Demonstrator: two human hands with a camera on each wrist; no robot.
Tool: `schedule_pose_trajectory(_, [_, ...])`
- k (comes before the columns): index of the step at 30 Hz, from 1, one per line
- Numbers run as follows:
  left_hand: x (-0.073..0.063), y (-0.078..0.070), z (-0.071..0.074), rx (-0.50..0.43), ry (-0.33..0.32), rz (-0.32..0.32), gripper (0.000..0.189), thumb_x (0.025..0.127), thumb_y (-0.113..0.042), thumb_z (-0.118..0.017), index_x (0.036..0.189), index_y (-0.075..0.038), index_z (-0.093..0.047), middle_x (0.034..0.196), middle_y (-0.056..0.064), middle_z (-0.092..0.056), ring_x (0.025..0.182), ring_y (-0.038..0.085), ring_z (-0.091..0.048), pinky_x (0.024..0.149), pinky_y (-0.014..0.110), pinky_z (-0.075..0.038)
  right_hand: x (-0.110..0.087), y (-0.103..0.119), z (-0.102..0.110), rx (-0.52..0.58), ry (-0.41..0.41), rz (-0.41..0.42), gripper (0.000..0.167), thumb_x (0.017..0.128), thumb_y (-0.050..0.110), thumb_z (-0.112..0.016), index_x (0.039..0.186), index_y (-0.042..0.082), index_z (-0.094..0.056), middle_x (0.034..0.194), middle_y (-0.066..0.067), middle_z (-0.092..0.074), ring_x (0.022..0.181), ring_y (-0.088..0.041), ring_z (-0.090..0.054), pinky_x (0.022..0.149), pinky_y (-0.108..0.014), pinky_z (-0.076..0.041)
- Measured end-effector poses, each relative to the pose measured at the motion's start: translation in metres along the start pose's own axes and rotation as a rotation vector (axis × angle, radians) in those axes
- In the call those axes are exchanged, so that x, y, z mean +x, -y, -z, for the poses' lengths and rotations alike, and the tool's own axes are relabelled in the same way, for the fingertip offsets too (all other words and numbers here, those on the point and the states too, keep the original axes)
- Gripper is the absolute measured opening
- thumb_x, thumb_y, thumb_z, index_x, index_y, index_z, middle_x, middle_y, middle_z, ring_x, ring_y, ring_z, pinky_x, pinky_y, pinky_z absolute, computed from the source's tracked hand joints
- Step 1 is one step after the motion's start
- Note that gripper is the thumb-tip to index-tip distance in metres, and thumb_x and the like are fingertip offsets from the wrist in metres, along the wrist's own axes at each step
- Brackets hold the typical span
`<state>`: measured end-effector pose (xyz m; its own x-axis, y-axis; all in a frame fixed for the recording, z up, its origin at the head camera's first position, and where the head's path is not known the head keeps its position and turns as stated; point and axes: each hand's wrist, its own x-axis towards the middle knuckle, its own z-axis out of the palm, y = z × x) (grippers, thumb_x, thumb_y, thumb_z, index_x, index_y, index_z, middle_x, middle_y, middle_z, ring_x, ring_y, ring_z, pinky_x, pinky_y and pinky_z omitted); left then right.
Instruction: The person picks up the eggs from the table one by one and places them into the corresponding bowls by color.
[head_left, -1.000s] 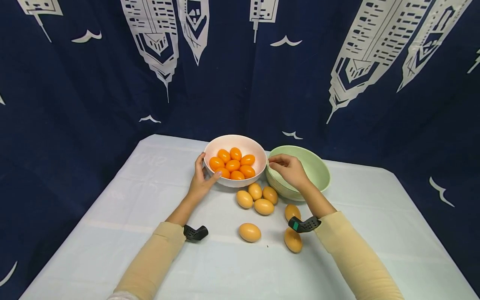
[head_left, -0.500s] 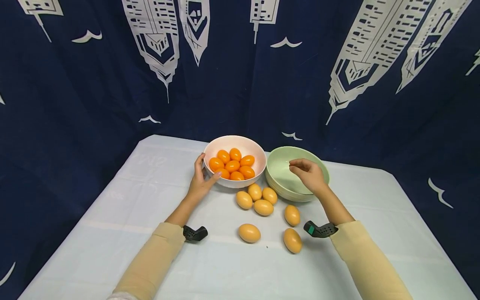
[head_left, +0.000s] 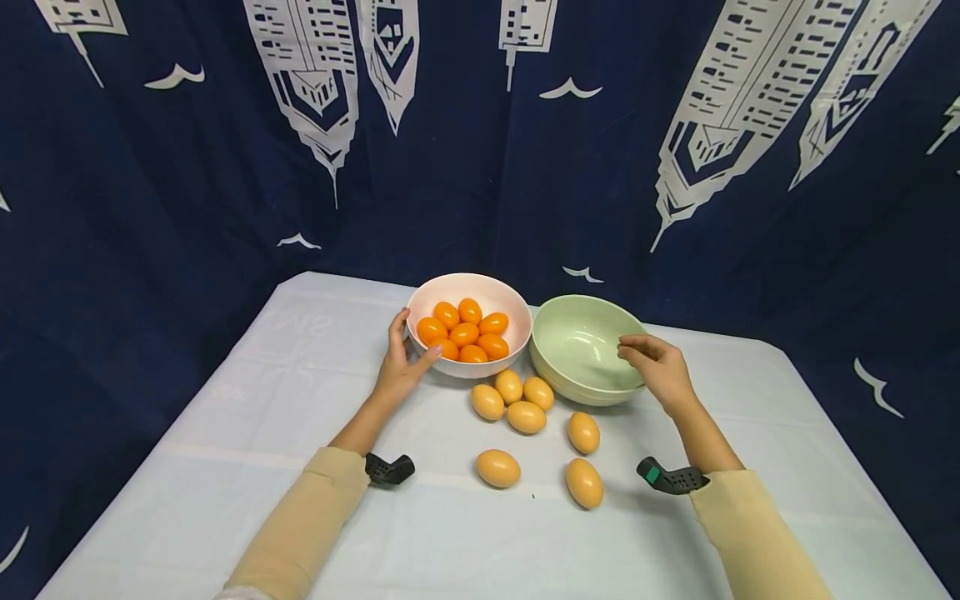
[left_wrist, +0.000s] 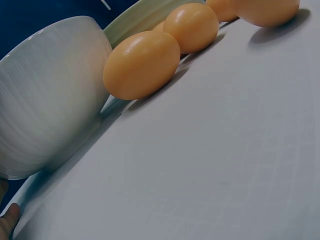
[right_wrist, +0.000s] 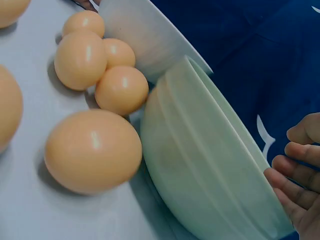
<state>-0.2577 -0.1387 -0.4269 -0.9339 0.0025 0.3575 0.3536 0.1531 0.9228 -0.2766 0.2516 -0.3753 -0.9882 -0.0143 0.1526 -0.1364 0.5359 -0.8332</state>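
In the head view a pale pink bowl (head_left: 517, 293) contains several glossy orange egg-shaped pieces (head_left: 465, 334). My left hand (head_left: 399, 367) holds this bowl at its near left side, thumb by the rim and fingers along the outer wall. Right beside it stands a light green bowl (head_left: 573, 333) with nothing visible inside. My right hand (head_left: 658, 367) hovers at the green bowl's right rim, fingers loosely bent, with no object seen between them. From the right wrist, its fingertips (right_wrist: 282, 182) appear right at the rim.
Several light brown eggs lie on the white-covered table (head_left: 300, 400). A cluster of eggs (head_left: 527, 417) sits before the two bowls. Nearer are a lone egg (head_left: 498, 468) and two more on the right, including a front egg (head_left: 584, 483). A dark blue printed curtain (head_left: 465, 183) hangs behind.
My right hand has moved rightward from the green bowl's left rim, across its opening, to its right rim. My left hand and both bowls have stayed in place.
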Motion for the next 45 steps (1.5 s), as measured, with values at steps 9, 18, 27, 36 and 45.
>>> schedule_pose_trajectory(9, [0.0, 0.002, -0.001, -0.006, -0.001, -0.005, 0.079, 0.093, -0.011, -0.065, 0.149, 0.003, -0.012, 0.159, 0.025, -0.005, 0.136, 0.049, -0.03, 0.113, 0.052, -0.024, -0.007, -0.011, 0.016, 0.07, -0.134, -0.029, 0.044, 0.096, 0.023, -0.062, 0.127, -0.008, -0.057, 0.099, 0.02, -0.062, 0.094, 0.006, -0.055, 0.081, -0.014, -0.043])
schedule_pose_trajectory(18, [0.001, 0.003, -0.001, 0.013, 0.002, 0.018, 0.08, 0.093, -0.012, -0.065, 0.15, 0.002, -0.011, 0.159, 0.024, -0.004, 0.136, 0.048, -0.03, 0.113, 0.052, -0.025, -0.011, -0.034, 0.009, 0.179, -0.202, -0.171, 0.056, 0.093, 0.025, -0.067, 0.143, 0.007, -0.048, 0.146, -0.004, -0.043, 0.136, -0.024, -0.037, 0.099, -0.019, -0.041])
schedule_pose_trajectory(27, [0.003, 0.004, -0.002, 0.026, 0.01, -0.002, 0.079, 0.093, -0.011, -0.065, 0.15, 0.003, -0.01, 0.159, 0.025, -0.004, 0.134, 0.049, -0.032, 0.113, 0.053, -0.026, -0.028, -0.052, -0.007, 0.476, -0.135, -0.183, 0.072, 0.093, 0.01, -0.066, 0.154, 0.021, -0.03, 0.161, -0.011, -0.011, 0.137, -0.032, -0.035, 0.084, -0.01, -0.046])
schedule_pose_trajectory(36, [0.004, 0.01, -0.001, 0.024, 0.003, 0.035, 0.08, 0.094, -0.012, -0.064, 0.151, -0.003, -0.01, 0.161, 0.02, -0.003, 0.135, 0.048, -0.032, 0.113, 0.052, -0.024, -0.031, -0.06, -0.026, 0.738, -0.143, -0.158, 0.074, 0.094, 0.003, -0.06, 0.156, 0.022, -0.024, 0.157, -0.015, -0.014, 0.126, -0.025, -0.043, 0.09, -0.018, -0.049])
schedule_pose_trajectory(45, [0.011, 0.025, 0.001, 0.058, 0.014, 0.034, 0.078, 0.093, -0.016, -0.067, 0.15, -0.007, -0.015, 0.161, 0.019, -0.005, 0.14, 0.043, -0.026, 0.115, 0.048, -0.021, -0.033, -0.067, -0.027, 0.667, -0.128, -0.141, 0.075, 0.096, 0.011, -0.061, 0.156, 0.025, -0.019, 0.155, -0.018, -0.018, 0.128, -0.029, -0.041, 0.093, -0.018, -0.047])
